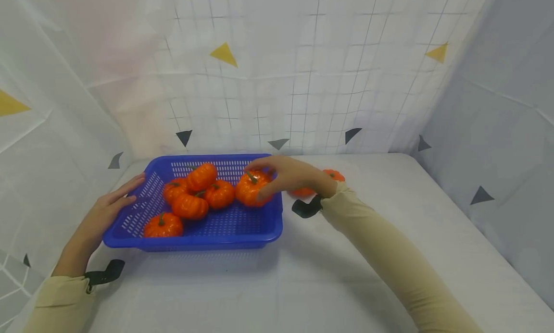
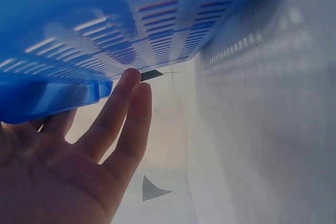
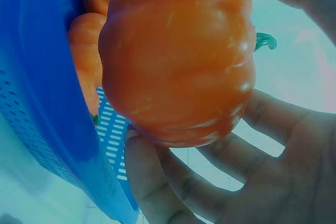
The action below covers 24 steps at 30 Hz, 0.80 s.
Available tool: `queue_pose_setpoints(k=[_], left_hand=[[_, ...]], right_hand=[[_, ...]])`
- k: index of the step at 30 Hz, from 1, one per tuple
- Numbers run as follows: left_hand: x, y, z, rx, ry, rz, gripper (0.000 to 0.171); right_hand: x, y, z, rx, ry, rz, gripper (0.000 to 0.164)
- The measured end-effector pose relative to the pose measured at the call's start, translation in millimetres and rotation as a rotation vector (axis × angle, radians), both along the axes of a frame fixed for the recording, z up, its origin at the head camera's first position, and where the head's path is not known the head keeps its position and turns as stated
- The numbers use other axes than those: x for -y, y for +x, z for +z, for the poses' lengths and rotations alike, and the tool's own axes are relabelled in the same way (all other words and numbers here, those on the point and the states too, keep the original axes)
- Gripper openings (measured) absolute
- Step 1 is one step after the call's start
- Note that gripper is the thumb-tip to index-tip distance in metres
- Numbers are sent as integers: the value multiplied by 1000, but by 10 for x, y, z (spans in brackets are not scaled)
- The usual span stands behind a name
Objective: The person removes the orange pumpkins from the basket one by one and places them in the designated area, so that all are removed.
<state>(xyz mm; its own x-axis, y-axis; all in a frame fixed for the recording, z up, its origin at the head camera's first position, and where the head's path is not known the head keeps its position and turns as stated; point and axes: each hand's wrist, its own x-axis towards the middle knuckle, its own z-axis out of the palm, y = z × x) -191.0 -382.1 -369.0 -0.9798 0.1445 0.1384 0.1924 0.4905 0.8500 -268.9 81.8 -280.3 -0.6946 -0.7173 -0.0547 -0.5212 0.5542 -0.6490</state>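
Observation:
My right hand (image 1: 287, 174) grips a small orange pumpkin (image 1: 250, 191) with a green stem, thumb on the near side and fingers on the far side. This pumpkin overlaps the right end of a blue plastic basket (image 1: 207, 240); in the right wrist view the pumpkin (image 3: 178, 61) is beside the basket's wall (image 3: 47, 77). Several more pumpkins (image 1: 189, 206) lie inside, mostly left of centre, one leaning on top of others. At the basket's left rim, my left hand (image 1: 104, 210) rests with fingers extended; in the left wrist view its fingers (image 2: 134, 124) reach along the slotted outer wall.
Behind my right wrist, partly hidden, orange pumpkins (image 1: 333, 175) lie on the white table (image 1: 389, 217) right of the basket. A white sheet (image 1: 268, 83) with grid lines and triangles hangs behind the table, with more sheeting at both sides.

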Motion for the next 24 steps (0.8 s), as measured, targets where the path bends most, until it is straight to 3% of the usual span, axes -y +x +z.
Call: queue_pose_setpoints(k=[6,15,24], left_hand=[[10,8,-11,-5,6,-1,54],[10,14,-6,-5,-5,8,54],[19,11,-18,-14,-5,5,54]], right_hand=[[-104,26,22,-31,-27,-50,68],[-284,65,95,34,-61,-136,66],[-450,66,58,78,-141,-141,67]])
